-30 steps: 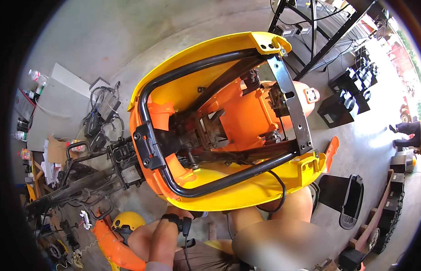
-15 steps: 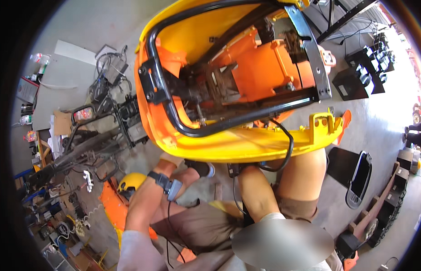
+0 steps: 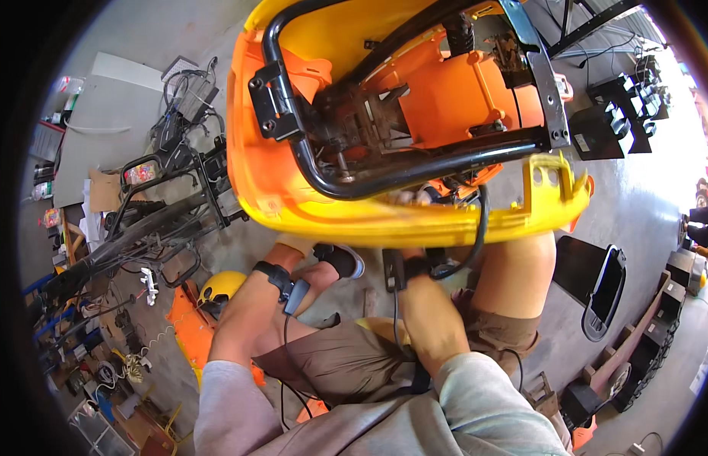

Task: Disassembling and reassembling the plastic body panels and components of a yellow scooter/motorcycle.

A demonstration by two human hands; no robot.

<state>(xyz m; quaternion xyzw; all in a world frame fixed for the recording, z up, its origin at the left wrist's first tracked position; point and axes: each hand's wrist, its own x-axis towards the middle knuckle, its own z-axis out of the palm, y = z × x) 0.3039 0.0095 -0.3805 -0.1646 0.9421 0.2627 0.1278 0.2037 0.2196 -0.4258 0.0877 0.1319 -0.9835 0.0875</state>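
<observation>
A yellow body panel [image 3: 415, 226] runs along the near side of a vehicle's black tubular frame [image 3: 438, 163], with orange plastic covers [image 3: 453, 95] inside the frame. My left hand [image 3: 295, 243] reaches up under the panel's near left edge, and its fingers are hidden behind it. My right forearm [image 3: 434, 315], with a black strap at the wrist, goes beneath the panel's middle. What look like my right hand's fingers [image 3: 421, 196] show as a blur in the gap between panel and frame; their grip cannot be made out. A black cable [image 3: 483, 228] loops over the panel beside it.
On the left lies a black metal chassis [image 3: 164, 220]. A yellow rounded shell [image 3: 221, 292] and an orange panel [image 3: 190, 334] rest on the floor by my left arm. To the right are a black tray-like part [image 3: 603, 296], black boxes [image 3: 597, 131] and a wooden rail [image 3: 620, 346].
The yellow panel's near side has dropped away from the black tube, widening the gap. My right forearm has swung up and left, its wrist strap now showing below the panel.
</observation>
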